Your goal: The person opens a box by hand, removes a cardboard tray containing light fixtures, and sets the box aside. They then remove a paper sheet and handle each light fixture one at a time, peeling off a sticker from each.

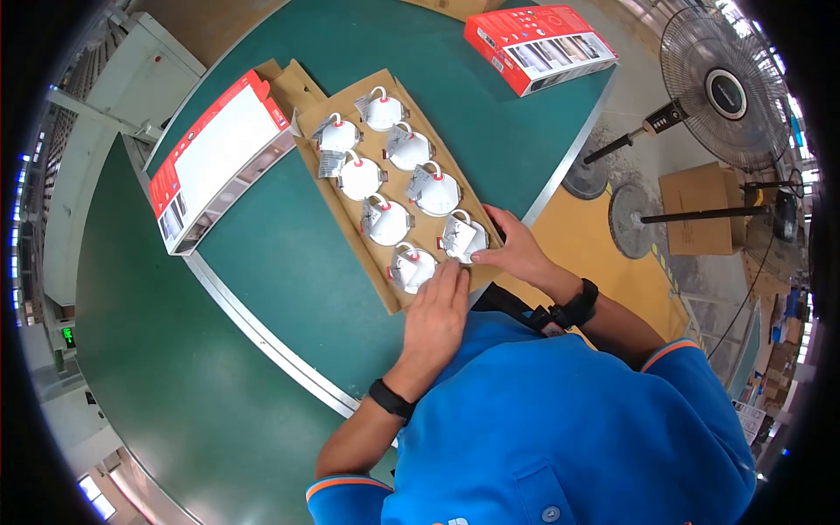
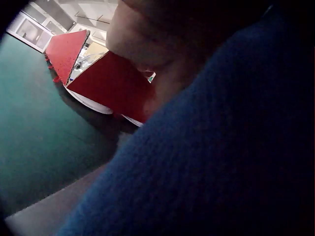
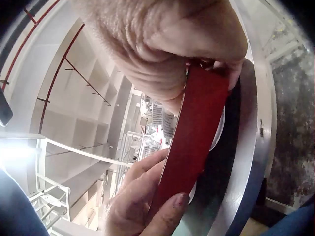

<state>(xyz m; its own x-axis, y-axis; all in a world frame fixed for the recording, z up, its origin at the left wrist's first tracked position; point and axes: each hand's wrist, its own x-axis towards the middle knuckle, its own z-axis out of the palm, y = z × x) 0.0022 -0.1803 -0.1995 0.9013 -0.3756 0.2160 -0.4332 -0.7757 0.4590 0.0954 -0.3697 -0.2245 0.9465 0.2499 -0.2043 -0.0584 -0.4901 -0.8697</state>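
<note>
A shallow brown cardboard tray (image 1: 354,229) lies on the green table with two rows of round white light fittings (image 1: 360,178), each with a looped white cable and a printed grey tag. At the tray's near end, my left hand (image 1: 437,308) grips the end wall, fingers over the inside and thumb (image 3: 173,209) on the outer face. My right hand (image 1: 518,251) holds the near right corner, its thumb by the last fitting. In the right wrist view, the end wall (image 3: 194,130) looks dark red between both hands. A sleeve covers much of the left wrist view.
A red and white printed box (image 1: 229,157) stands left of the tray, its flaps open towards it. Another red box (image 1: 542,48) lies at the table's far right corner. The table (image 1: 262,271) has a metal edge strip. Floor fans (image 1: 724,94) stand to the right.
</note>
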